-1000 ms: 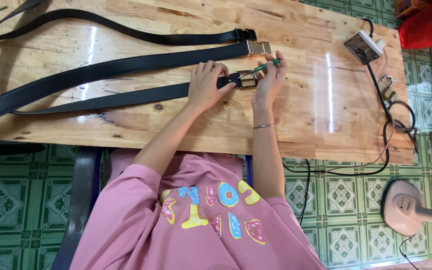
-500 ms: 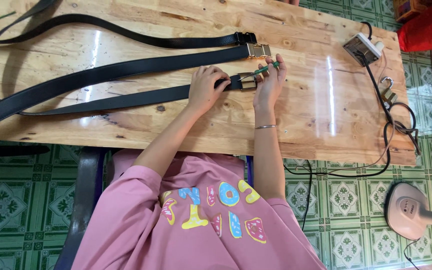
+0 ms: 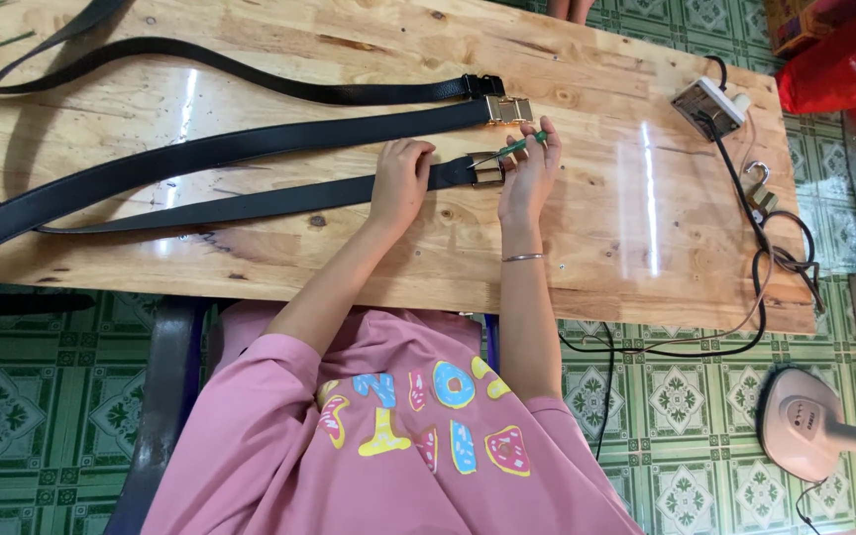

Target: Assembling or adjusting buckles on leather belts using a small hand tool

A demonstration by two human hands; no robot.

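On the pale plywood counter (image 3: 250,248) in front of me lie three long black leather belts, and I am at work on the nearest one (image 3: 250,206), at its dull metal buckle (image 3: 487,168). My left hand (image 3: 400,183) lies flat with fingers curled down, pinning that strap to the wood just beside the buckle. My right hand (image 3: 532,170) is closed round a slim green-handled tool (image 3: 519,147) (a small screwdriver, by the look of it), its tip set against the buckle. As I judge it, this buckle is on the strap but its fastening is not yet finished. The middle belt (image 3: 200,149) already carries a bright gold buckle (image 3: 507,109); the far belt (image 3: 250,79) ends in a dark clasp (image 3: 482,85). Both wrists rest low on the counter, forearms running straight from my pink shirt (image 3: 388,436)
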